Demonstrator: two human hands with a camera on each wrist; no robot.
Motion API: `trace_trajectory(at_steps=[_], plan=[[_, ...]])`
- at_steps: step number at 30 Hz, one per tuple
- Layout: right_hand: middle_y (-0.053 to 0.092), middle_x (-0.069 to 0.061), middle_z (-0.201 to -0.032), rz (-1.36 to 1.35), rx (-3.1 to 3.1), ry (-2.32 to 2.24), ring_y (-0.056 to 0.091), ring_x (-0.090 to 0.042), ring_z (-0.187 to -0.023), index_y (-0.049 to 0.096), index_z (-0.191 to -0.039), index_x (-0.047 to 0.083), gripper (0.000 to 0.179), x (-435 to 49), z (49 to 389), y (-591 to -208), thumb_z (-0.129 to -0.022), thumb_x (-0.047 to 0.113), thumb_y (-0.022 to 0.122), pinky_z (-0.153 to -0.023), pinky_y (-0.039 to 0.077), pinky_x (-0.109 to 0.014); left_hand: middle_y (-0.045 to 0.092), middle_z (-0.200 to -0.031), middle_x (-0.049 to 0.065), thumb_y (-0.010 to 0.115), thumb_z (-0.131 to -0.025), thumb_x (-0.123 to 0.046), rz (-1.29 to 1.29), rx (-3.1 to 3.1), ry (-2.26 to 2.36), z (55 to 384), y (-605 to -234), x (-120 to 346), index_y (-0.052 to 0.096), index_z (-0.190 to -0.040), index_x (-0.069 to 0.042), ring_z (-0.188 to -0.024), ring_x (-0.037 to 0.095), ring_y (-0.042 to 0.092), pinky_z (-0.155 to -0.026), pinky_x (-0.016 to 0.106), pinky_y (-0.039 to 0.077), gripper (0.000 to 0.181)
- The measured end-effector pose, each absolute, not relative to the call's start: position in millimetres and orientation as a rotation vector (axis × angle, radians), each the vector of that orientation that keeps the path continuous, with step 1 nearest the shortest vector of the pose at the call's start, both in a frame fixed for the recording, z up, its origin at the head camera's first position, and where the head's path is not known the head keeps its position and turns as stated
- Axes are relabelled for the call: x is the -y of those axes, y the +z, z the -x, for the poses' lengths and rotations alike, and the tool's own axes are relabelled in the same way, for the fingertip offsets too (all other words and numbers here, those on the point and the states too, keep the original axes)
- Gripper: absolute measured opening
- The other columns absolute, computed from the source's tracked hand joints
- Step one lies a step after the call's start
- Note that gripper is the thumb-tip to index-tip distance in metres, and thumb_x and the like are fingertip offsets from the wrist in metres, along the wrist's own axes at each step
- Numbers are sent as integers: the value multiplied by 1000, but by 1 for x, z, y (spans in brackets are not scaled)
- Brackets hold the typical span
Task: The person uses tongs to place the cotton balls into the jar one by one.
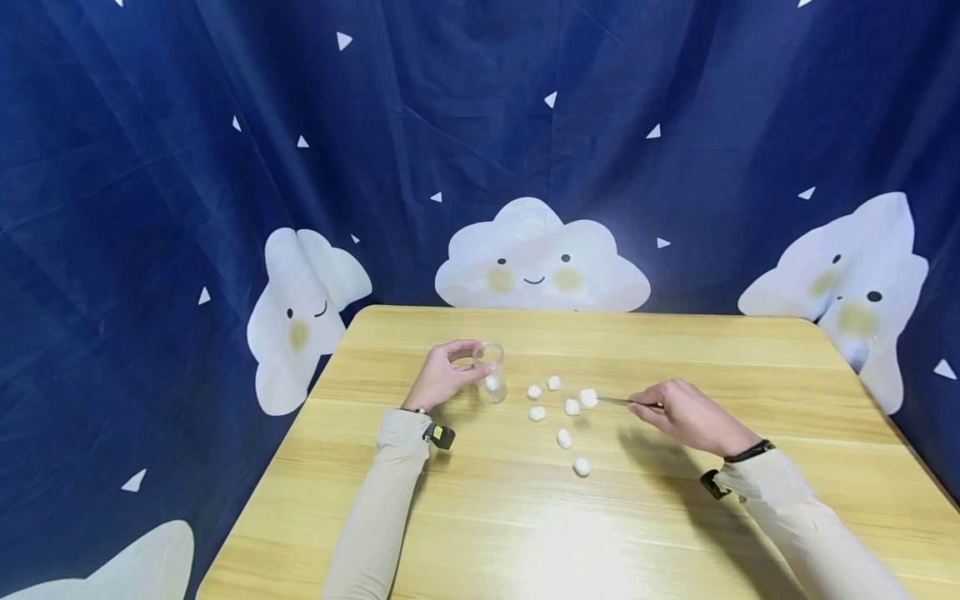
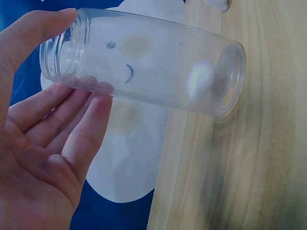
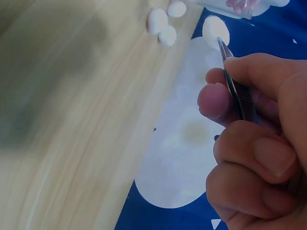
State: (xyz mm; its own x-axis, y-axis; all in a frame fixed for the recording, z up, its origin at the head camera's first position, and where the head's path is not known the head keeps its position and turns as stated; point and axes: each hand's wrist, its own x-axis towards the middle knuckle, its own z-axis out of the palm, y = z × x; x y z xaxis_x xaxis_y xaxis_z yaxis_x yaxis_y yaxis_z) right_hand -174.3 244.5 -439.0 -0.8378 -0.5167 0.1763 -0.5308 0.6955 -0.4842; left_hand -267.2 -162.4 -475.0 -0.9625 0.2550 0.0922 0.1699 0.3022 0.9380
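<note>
My left hand [image 1: 442, 377] grips a clear plastic jar [image 2: 144, 62] near its open threaded mouth, thumb on one side and fingers on the other. One white cotton ball [image 2: 200, 79] lies inside, close to the jar's bottom. In my right hand [image 1: 693, 414] a pair of dark metal tweezers [image 3: 238, 93] is pinched between thumb and fingers. The tweezers' tips hold another cotton ball [image 3: 216, 32], raised above the table to the right of the jar. Several loose cotton balls [image 1: 564, 438] lie on the wood between the two hands.
The light wooden table [image 1: 480, 517] has its far edge against a dark blue curtain [image 1: 480, 117] printed with white clouds and small triangles. Each wrist wears a strap with a small black camera [image 1: 441, 436]. The loose cotton balls spread from beside the jar towards the table's front.
</note>
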Motion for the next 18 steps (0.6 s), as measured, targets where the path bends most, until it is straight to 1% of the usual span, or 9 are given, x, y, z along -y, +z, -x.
trace_trajectory(at_steps=[4,9,13,18], plan=[[81,-8,-98,-876,2872,813,54,4,-68,81,-105,8,15,-243,177,-436,-99,10,68,-58,46,-18,71,-132,14,88,-84,-25,-406,-2472,1774,267,-475,162,68,-131,-10,-129,30,65,-99,30,61,53],[81,-9,-99,-876,2877,812,54,3,-68,81,-105,8,15,-241,180,-432,-98,9,69,-56,45,-18,70,-133,17,88,-84,-25,-424,-2486,1775,268,-476,162,69,-130,-10,-129,30,65,-100,31,61,52],[81,-11,-100,-875,2876,814,52,2,-66,81,-106,6,15,-239,182,-429,-97,8,69,-53,42,-18,70,-132,17,88,-84,-26,-428,-2489,1769,268,-476,162,69,-129,-10,-129,29,65,-100,31,61,52],[81,-9,-99,-882,2859,802,51,1,-66,82,-104,7,14,-238,185,-427,-97,7,70,-53,41,-17,70,-132,16,88,-84,-25,-429,-2478,1778,267,-475,162,68,-130,-10,-129,29,65,-100,31,61,52]])
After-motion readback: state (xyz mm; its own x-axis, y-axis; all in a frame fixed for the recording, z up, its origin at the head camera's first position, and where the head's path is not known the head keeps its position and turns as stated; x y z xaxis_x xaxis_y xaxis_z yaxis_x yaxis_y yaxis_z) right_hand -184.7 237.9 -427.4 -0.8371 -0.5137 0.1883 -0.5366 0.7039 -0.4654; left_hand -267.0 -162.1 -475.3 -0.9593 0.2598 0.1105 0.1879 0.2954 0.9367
